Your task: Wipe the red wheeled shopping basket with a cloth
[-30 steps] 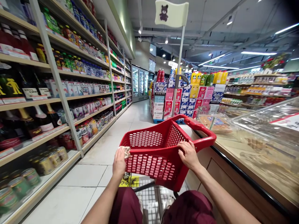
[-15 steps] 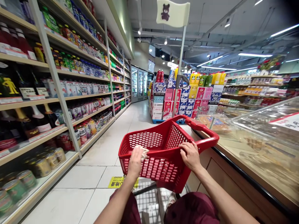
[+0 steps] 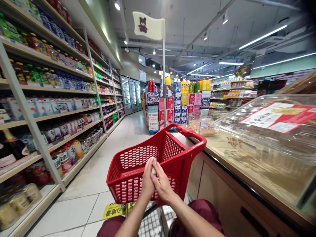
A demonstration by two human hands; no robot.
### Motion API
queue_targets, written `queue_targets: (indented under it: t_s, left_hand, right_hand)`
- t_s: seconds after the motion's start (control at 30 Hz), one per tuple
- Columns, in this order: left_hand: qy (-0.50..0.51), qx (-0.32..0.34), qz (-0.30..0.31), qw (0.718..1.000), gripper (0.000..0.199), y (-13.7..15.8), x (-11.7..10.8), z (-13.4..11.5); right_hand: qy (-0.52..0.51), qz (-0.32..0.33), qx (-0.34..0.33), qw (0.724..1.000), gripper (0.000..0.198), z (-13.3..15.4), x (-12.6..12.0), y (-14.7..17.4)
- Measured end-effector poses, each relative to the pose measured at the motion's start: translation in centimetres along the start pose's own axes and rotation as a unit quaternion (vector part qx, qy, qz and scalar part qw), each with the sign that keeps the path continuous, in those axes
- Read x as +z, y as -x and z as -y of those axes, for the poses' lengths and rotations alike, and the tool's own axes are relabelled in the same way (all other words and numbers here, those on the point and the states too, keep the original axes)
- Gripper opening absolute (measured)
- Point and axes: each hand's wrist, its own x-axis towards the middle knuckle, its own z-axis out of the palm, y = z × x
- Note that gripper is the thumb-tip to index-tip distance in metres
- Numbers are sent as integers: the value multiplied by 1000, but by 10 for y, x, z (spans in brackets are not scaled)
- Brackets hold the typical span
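In the head view, my left hand (image 3: 148, 179) and my right hand (image 3: 163, 185) are pressed together, fingers pointing up and forward. A bit of crumpled whitish cloth (image 3: 153, 171) shows between them; most of it is hidden by the palms, and it could be a wipe. Both hands are in front of the near side of a red plastic shopping cart (image 3: 185, 168) with perforated walls. Whether they touch its rim, I cannot tell. The cart stands sideways before my knees, its handle to the right.
Drink shelves (image 3: 61, 115) run along the left. A display counter (image 3: 222, 177) with a clear food box (image 3: 266, 131) borders the right. Ahead are stacked drink cartons (image 3: 170, 113) and a bear flag (image 3: 149, 25) on a pole. A yellow floor sticker (image 3: 113, 210) lies below the cart.
My right hand has left the cart's rim by the handle and moved left to meet my left hand. My left hand has come off the near rim with the cloth. The view has shifted right.
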Motion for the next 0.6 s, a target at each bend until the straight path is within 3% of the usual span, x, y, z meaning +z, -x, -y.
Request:
queue_targets:
  t_s: [0.07,0.13,0.23,0.33,0.4,0.47,0.6]
  left_hand:
    - [75,-29,15,997,63,-4,13,-21]
    - [118,-26,65,991,68,-7,12,-30]
    - [70,-19,89,993,68,-6,-5,-22]
    - [-122,-61,10,991,57,5,-21,0]
    - [-231,-43,-9,972,52,16,-25,14]
    - [-287,-5,-2,958,52,24,-24,24]
    - [-327,16,11,945,55,25,-23,33]
  right_hand:
    - [-51,-47,40,997,52,-1,11,2]
    - [-79,-83,54,992,50,-6,-1,-5]
    - [-23,-135,29,990,40,-19,-68,-28]
    - [162,-203,-29,965,36,-36,-154,-54]
    - [264,-186,-43,946,34,-47,-184,-62]
    - [306,-123,-66,942,37,-54,-176,-59]
    - [300,12,-151,942,42,-50,-107,-42]
